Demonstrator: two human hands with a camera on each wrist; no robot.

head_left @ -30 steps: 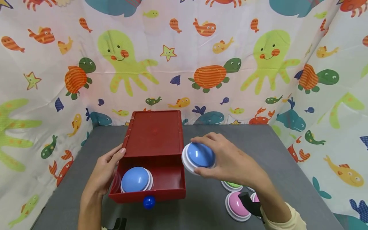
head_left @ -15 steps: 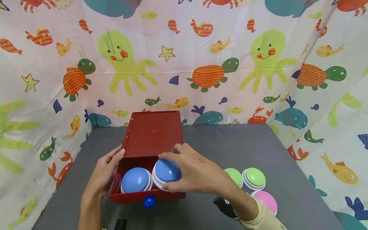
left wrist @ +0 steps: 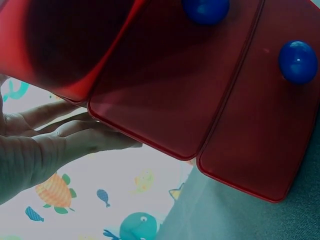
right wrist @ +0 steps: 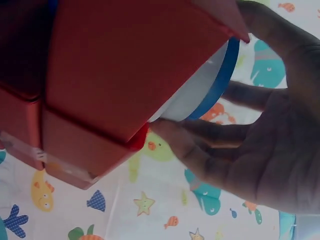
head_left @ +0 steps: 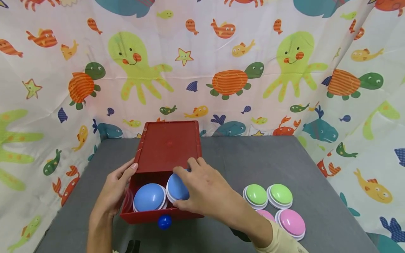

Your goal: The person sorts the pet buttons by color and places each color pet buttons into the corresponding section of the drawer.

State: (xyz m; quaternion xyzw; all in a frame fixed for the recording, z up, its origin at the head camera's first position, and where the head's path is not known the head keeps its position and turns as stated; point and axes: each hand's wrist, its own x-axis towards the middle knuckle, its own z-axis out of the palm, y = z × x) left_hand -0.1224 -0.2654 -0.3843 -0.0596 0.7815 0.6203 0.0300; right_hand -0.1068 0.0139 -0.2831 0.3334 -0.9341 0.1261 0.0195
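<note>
A red drawer cabinet [head_left: 169,147] stands on the table, its top drawer [head_left: 139,217] pulled out. In the drawer's left part sits a blue dome button [head_left: 149,197] with a white base. My right hand [head_left: 209,189] grips a second blue dome button [head_left: 175,187] at the drawer's right side, tilted and partly hidden by my fingers. The right wrist view shows this button's white base [right wrist: 192,95] beside the drawer wall. My left hand [head_left: 112,186] rests against the cabinet's left side, thumb at the top edge; straight fingers [left wrist: 95,137] show in the left wrist view.
Two green dome buttons [head_left: 281,194] and two pink ones [head_left: 291,222] stand on the grey table [head_left: 234,158] to the right; my right forearm partly covers one pink. Blue ball knobs [left wrist: 298,62] stick out of the drawer fronts. Patterned cloth [head_left: 196,70] hangs behind and at both sides.
My right hand has carried the second blue button leftward and down into the drawer, beside the first. More of the green buttons shows now. My left hand has stayed in place.
</note>
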